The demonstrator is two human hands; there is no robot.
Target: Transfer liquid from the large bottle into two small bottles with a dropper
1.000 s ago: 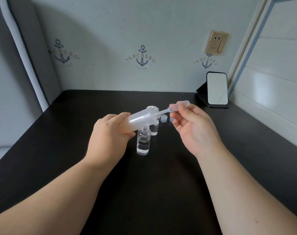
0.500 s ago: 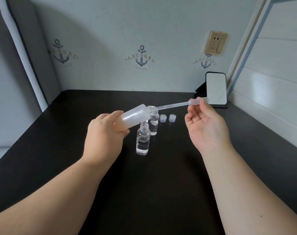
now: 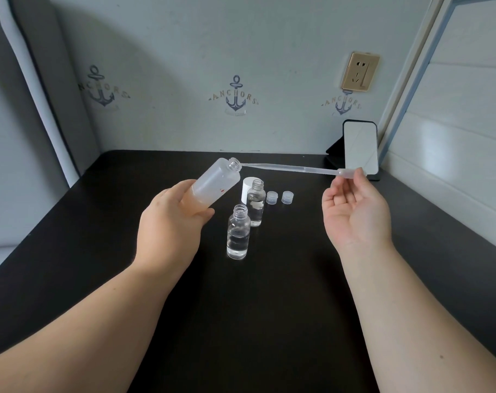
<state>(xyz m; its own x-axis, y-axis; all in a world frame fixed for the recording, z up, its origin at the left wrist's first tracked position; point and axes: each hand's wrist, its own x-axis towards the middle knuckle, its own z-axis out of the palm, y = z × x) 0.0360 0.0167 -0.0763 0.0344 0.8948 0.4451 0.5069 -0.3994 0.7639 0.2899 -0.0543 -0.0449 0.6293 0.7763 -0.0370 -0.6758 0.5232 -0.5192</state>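
Observation:
My left hand [image 3: 171,225] grips the large frosted bottle [image 3: 218,180] by its base, tilted with the open mouth up and to the right. A clear plastic dropper [image 3: 292,168] lies almost level in the air, its tip just at the bottle's mouth. My right hand [image 3: 354,211], palm up, pinches the dropper's bulb between thumb and fingertips. Two small clear bottles stand uncapped on the black table [image 3: 255,307]: the nearer one [image 3: 237,236] and the farther one [image 3: 255,204], both holding some clear liquid.
A white cap [image 3: 247,188] stands behind the farther small bottle. Two small translucent caps [image 3: 272,198] [image 3: 287,197] sit to its right. A phone on a stand [image 3: 360,147] leans at the back right corner, below a wall socket [image 3: 360,71].
My right hand drew the dropper out of the large bottle, moving right and up. My left hand raised the bottle's mouth and shifted slightly left.

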